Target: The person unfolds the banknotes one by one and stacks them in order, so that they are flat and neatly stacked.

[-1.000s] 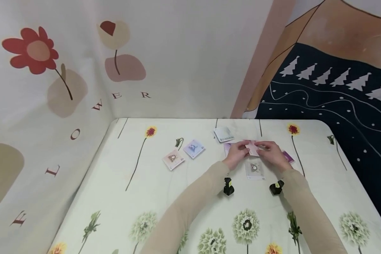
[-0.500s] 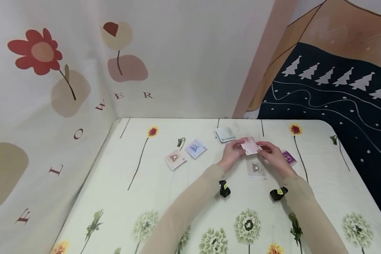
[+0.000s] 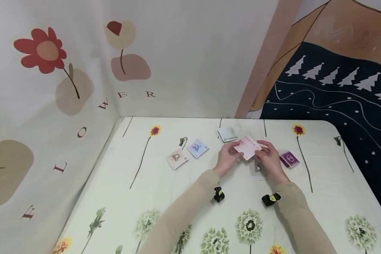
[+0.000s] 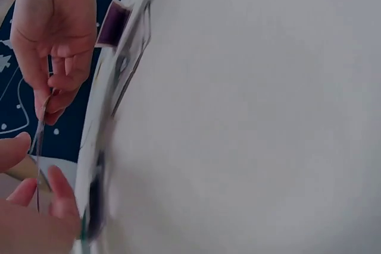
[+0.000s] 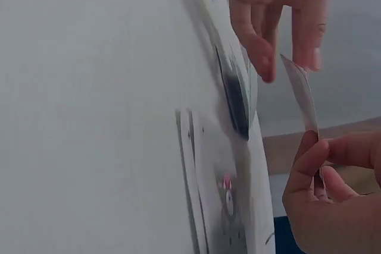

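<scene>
A pink printed note (image 3: 247, 147), like folded play money, is held up between both hands above the table. My right hand (image 3: 270, 160) pinches its right edge between thumb and fingers; the right wrist view shows that pinch, with the note (image 5: 302, 90) edge-on. At the note's left edge are the thumb and fingertips of my left hand (image 3: 227, 158), gripping lightly. Below the right hand lies a grey note stack (image 3: 258, 173) with a small cartoon figure, partly covered. A purple note (image 3: 289, 159) lies just right of the right hand.
Behind the hands lies a pale green note (image 3: 227, 134). To the left are a blue note (image 3: 198, 148) and a beige note (image 3: 177, 158). The flower-print tablecloth (image 3: 165, 197) meets a hanging curtain (image 3: 190, 63) at the back.
The pink note has come slightly nearer and left, turning to show more of its face. Both hands moved back with it, covering part of the grey stack and uncovering the purple note.
</scene>
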{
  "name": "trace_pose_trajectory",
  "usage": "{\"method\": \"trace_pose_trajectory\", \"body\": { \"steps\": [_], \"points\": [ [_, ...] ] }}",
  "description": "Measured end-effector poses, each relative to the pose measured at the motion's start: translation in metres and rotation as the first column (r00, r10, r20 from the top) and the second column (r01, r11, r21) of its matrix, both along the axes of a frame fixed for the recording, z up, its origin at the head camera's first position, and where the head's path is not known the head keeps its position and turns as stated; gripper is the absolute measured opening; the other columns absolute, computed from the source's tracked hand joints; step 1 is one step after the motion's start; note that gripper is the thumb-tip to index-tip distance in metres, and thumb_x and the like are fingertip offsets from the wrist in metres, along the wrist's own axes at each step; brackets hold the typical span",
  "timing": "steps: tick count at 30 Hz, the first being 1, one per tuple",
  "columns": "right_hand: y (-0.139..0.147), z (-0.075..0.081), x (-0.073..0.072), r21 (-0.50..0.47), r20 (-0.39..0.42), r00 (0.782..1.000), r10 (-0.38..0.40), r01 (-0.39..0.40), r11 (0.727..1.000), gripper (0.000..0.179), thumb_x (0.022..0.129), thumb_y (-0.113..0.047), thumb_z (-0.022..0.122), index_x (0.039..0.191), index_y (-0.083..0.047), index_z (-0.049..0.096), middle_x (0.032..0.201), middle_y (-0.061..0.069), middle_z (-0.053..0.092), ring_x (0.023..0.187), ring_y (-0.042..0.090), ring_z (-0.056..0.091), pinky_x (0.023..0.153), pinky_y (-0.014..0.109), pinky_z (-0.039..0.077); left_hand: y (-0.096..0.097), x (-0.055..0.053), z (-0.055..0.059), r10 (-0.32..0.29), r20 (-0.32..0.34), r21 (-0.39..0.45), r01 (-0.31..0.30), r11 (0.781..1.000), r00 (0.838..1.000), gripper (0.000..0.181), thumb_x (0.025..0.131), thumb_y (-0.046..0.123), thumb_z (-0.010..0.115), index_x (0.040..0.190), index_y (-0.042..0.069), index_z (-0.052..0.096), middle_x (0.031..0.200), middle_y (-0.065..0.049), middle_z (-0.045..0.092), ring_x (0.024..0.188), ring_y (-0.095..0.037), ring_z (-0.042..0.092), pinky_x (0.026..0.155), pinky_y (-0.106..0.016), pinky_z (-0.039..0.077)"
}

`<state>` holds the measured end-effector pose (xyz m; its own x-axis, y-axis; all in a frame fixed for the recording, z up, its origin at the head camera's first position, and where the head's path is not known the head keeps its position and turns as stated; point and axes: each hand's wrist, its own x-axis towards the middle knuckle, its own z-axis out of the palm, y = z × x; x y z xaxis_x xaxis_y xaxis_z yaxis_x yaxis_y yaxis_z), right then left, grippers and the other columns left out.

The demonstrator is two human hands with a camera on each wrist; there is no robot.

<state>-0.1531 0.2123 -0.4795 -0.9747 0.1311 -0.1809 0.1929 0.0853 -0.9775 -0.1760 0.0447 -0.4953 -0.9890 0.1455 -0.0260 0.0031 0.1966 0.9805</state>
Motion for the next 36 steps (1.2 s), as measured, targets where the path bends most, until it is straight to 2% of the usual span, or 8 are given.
{"method": "trace_pose_trajectory", "body": {
  "steps": [3,8,12,15,19,22,28,36],
  "points": [
    [-0.007,0.002,0.001,0.023,-0.012,1.000,0.027,-0.027,0.999,0.053,0.096,0.001,0.052,0.146,-0.004,0.034,0.108,0.011,0.056,0.084,0.004,0.056,0.077,0.021,0.049,-0.011,-0.001,0.009,-0.038,-0.053,-0.112,0.032,0.993,0.998,0.044,0.082,0.007,0.075,0.124,0.007,0.063,0.126,-0.012,0.049,0.113,-0.024,0.052,0.096,-0.032,0.043],
    [-0.021,0.009,0.003,-0.012,-0.018,0.999,0.045,-0.045,0.999,0.057,0.097,-0.002,0.054,0.148,-0.006,0.030,0.108,0.012,0.058,0.087,0.004,0.058,0.079,0.020,0.049,-0.026,-0.004,0.022,-0.113,-0.036,-0.236,0.102,0.966,0.993,0.043,0.083,0.015,0.076,0.124,0.009,0.064,0.142,-0.017,0.039,0.132,-0.032,0.037,0.109,-0.040,0.029],
    [-0.030,0.011,0.003,-0.006,-0.044,0.998,0.046,-0.046,0.999,0.057,0.095,-0.001,0.056,0.147,-0.005,0.031,0.113,0.021,0.058,0.087,0.002,0.059,0.077,0.018,0.049,-0.034,-0.004,0.027,-0.180,-0.081,-0.336,0.143,0.931,0.980,0.044,0.082,0.017,0.077,0.124,0.009,0.064,0.138,-0.015,0.047,0.128,-0.032,0.040,0.107,-0.040,0.031],
    [-0.037,0.011,0.002,-0.003,-0.068,0.996,0.058,-0.058,0.998,0.057,0.095,0.000,0.057,0.146,-0.004,0.032,0.114,0.025,0.059,0.084,0.000,0.060,0.076,0.019,0.049,-0.039,-0.003,0.029,-0.230,-0.125,-0.364,0.171,0.916,0.965,0.046,0.082,0.016,0.078,0.124,0.006,0.063,0.129,-0.011,0.057,0.123,-0.027,0.047,0.104,-0.035,0.035],
    [-0.046,0.013,0.003,0.003,-0.086,0.993,0.076,-0.076,0.997,0.057,0.095,-0.004,0.059,0.146,-0.006,0.033,0.117,0.026,0.060,0.086,0.000,0.061,0.081,0.027,0.052,-0.044,-0.002,0.031,-0.275,-0.136,-0.333,0.217,0.917,0.952,0.048,0.082,0.012,0.077,0.125,0.003,0.059,0.123,-0.008,0.062,0.118,-0.021,0.053,0.100,-0.029,0.040],
    [-0.052,0.016,0.004,-0.015,-0.082,0.994,0.077,-0.078,0.997,0.059,0.095,-0.008,0.060,0.147,-0.008,0.033,0.118,0.026,0.059,0.088,0.002,0.062,0.085,0.032,0.052,-0.048,-0.001,0.031,-0.279,-0.114,-0.276,0.240,0.931,0.953,0.049,0.082,0.010,0.076,0.127,0.004,0.057,0.121,-0.009,0.062,0.112,-0.019,0.056,0.094,-0.027,0.044],
    [-0.059,0.019,0.004,-0.062,-0.077,0.995,0.068,-0.073,0.995,0.061,0.094,-0.010,0.064,0.148,-0.010,0.036,0.118,0.024,0.058,0.091,0.003,0.062,0.081,0.024,0.052,-0.058,0.001,0.029,-0.278,-0.066,-0.096,0.271,0.958,0.958,0.049,0.084,0.004,0.073,0.130,0.004,0.055,0.121,-0.012,0.063,0.105,-0.020,0.061,0.086,-0.023,0.049],
    [-0.065,0.017,0.005,-0.084,-0.072,0.995,0.071,-0.077,0.993,0.068,0.092,-0.009,0.065,0.151,-0.013,0.031,0.120,0.023,0.058,0.095,0.006,0.061,0.083,0.026,0.053,-0.067,0.008,0.033,-0.275,0.023,0.058,0.273,0.960,0.961,0.052,0.087,0.000,0.068,0.136,0.006,0.050,0.127,-0.019,0.060,0.110,-0.026,0.061,0.089,-0.027,0.050]
  ]
}}
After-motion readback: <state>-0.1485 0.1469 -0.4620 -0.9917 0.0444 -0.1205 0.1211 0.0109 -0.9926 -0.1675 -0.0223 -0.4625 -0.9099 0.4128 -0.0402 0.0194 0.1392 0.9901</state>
